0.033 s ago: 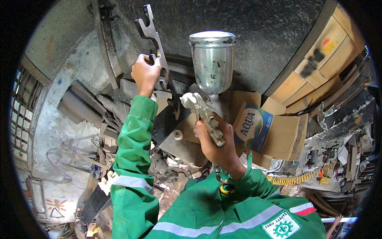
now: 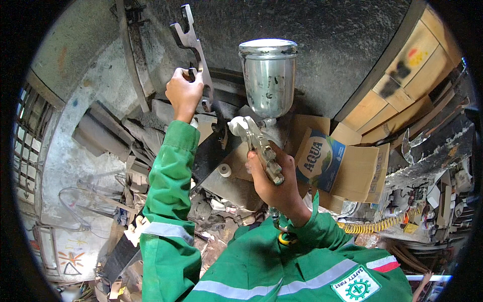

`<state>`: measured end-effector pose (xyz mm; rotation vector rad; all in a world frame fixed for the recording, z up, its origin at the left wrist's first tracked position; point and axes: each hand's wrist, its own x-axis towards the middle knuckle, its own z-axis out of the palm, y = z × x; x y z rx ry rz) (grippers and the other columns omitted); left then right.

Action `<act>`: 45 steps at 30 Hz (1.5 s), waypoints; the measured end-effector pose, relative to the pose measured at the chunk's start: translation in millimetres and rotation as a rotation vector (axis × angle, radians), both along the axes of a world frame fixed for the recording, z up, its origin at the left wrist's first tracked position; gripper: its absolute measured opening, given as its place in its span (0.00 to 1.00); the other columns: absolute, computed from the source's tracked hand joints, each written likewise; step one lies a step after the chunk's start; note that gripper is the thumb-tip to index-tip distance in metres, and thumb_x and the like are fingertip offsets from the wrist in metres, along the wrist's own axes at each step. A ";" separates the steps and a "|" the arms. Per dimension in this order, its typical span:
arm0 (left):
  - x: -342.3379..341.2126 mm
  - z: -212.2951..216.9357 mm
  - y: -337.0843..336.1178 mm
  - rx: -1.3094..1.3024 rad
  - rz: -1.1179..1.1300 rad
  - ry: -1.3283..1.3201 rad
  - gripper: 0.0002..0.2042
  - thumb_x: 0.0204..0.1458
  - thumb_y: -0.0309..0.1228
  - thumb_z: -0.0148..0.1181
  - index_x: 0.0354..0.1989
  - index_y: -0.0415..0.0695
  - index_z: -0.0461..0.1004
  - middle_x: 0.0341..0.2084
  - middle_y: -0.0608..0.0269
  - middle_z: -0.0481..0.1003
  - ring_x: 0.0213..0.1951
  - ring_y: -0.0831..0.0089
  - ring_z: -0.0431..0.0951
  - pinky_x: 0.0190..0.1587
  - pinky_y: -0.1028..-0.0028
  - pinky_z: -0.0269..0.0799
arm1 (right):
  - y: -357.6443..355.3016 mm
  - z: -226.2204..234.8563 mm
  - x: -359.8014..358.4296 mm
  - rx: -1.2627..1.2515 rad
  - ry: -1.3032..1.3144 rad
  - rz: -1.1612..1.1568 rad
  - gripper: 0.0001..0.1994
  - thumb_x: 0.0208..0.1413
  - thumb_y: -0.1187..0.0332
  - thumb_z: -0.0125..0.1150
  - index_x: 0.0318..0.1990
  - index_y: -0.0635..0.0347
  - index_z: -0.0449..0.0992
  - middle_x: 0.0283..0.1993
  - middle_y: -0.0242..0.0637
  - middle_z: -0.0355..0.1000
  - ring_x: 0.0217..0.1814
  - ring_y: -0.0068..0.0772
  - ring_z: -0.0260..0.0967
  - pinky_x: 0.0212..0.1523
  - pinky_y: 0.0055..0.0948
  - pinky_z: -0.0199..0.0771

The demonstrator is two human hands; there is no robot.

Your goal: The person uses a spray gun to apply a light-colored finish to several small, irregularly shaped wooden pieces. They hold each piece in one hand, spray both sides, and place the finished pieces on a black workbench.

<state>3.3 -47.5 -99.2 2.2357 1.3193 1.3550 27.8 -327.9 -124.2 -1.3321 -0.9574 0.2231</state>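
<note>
The left hand [image 2: 185, 93] is closed tight around a flat metal piece [image 2: 191, 39] with hooks at its top, held up in the air. The right hand [image 2: 275, 183] is wrapped around the handle of a silver spray gun [image 2: 251, 138]. The gun's round nose faces the metal piece's dark lower end, but they do not touch. A shiny metal cup [image 2: 269, 78] sits upright on the gun. Below, a white roll [image 2: 224, 170] lies between the arms. To the right is an open cardboard box [image 2: 370, 173] with big letters on a blue and white print. A curly yellow hose [image 2: 375, 228] runs nearby. The green clothes [image 2: 256, 261] have a white patch [image 2: 356, 289] showing a green gear, a cross and small letters.
</note>
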 end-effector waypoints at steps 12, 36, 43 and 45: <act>-1.8 6.1 -27.3 0.075 -0.173 -0.185 0.11 0.45 0.32 0.66 0.30 0.40 0.72 0.26 0.57 0.78 0.31 0.69 0.80 0.35 0.71 0.71 | 7.7 -0.6 3.6 0.022 0.080 -0.004 0.07 0.55 0.70 0.59 0.36 0.63 0.72 0.17 0.36 0.68 0.18 0.22 0.66 0.19 0.28 0.62; -27.6 -35.3 -31.9 0.136 -0.409 -0.572 0.06 0.44 0.13 0.59 0.32 0.30 0.74 0.31 0.58 0.76 0.34 0.74 0.73 0.41 0.75 0.67 | 4.7 1.9 4.8 0.094 0.172 0.004 0.06 0.54 0.71 0.59 0.36 0.63 0.71 0.19 0.38 0.71 0.20 0.27 0.70 0.21 0.29 0.65; -36.1 -34.9 -30.8 0.171 -0.359 -0.500 0.05 0.44 0.15 0.59 0.31 0.30 0.74 0.30 0.57 0.76 0.35 0.72 0.74 0.42 0.74 0.68 | 0.4 10.9 1.4 0.127 0.085 -0.101 0.07 0.53 0.70 0.60 0.34 0.63 0.70 0.19 0.40 0.70 0.20 0.31 0.71 0.22 0.30 0.66; -37.9 -36.6 -27.5 0.179 -0.374 -0.477 0.07 0.44 0.13 0.57 0.34 0.30 0.73 0.31 0.57 0.75 0.36 0.72 0.75 0.43 0.74 0.69 | 0.0 11.2 0.0 0.122 0.067 -0.115 0.07 0.53 0.70 0.60 0.34 0.63 0.70 0.19 0.41 0.70 0.20 0.33 0.71 0.21 0.31 0.66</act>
